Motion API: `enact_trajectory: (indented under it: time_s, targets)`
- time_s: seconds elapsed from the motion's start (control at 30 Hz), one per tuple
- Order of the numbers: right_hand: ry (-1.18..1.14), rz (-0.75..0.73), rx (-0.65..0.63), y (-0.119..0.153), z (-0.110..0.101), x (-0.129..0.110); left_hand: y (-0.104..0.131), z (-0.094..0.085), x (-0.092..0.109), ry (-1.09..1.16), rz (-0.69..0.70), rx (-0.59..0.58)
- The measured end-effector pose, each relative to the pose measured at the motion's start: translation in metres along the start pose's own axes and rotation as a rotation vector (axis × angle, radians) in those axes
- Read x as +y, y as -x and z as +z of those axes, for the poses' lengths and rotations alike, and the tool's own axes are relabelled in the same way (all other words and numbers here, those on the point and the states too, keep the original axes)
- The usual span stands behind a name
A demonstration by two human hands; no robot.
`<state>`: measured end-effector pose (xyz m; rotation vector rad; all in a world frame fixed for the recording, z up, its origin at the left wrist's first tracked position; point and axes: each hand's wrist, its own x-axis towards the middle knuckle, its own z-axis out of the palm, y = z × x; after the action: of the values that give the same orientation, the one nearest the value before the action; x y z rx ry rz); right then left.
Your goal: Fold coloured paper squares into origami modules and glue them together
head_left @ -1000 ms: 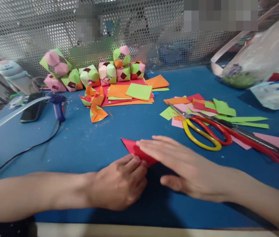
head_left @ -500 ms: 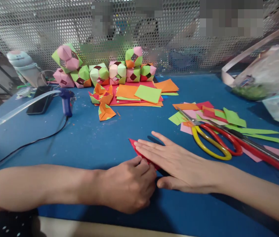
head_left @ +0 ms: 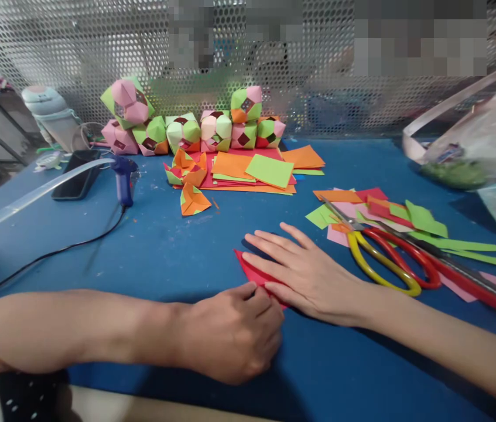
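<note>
A small red piece of folded paper (head_left: 252, 272) lies on the blue table under both hands, its pointed tip showing at the far left. My left hand (head_left: 239, 334) is closed, with thumb and fingers pinching the paper's near edge. Across the paper's right side rests my right hand (head_left: 296, 272), flat with its fingers spread and pointing left. The hands cover much of the paper, so its full shape is hidden.
Folded paper balls (head_left: 216, 130) stand in a row behind stacked paper sheets (head_left: 269, 170). A blue glue gun (head_left: 123, 179) with a cord and a phone (head_left: 76, 174) are left. Yellow-and-red-handled scissors (head_left: 388, 264) lie by paper scraps (head_left: 423, 220); a plastic bag (head_left: 485, 135) is far right.
My right hand has shifted up and its fingers have spread, uncovering more of the red paper. My left hand keeps its pinch. The view has turned slightly left.
</note>
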<state>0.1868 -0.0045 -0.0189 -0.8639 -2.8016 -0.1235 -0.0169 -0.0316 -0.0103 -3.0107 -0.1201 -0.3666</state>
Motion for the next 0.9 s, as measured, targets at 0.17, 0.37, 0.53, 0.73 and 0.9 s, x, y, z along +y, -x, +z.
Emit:
enact_trajectory:
  time_s: [0.17,0.37,0.53,0.73,0.9]
  targets:
    - [0.016,-0.062,-0.158,-0.007,-0.001,0.002,0.000,0.000,0.000,0.002,0.007,-0.018]
    - [-0.026,-0.007,-0.222,-0.009,-0.004,0.003,-0.001,0.000,0.001,-0.001,0.012,-0.018]
    - [0.030,0.040,-0.181,-0.017,-0.002,0.001,-0.001,-0.001,0.001,-0.003,0.001,-0.007]
    - [0.112,0.109,-0.054,-0.012,0.007,0.002,-0.001,-0.002,0.000,0.013,-0.012,0.033]
    - [0.085,-0.017,-0.091,0.002,0.005,0.004,-0.002,-0.001,-0.001,0.013,-0.030,0.021]
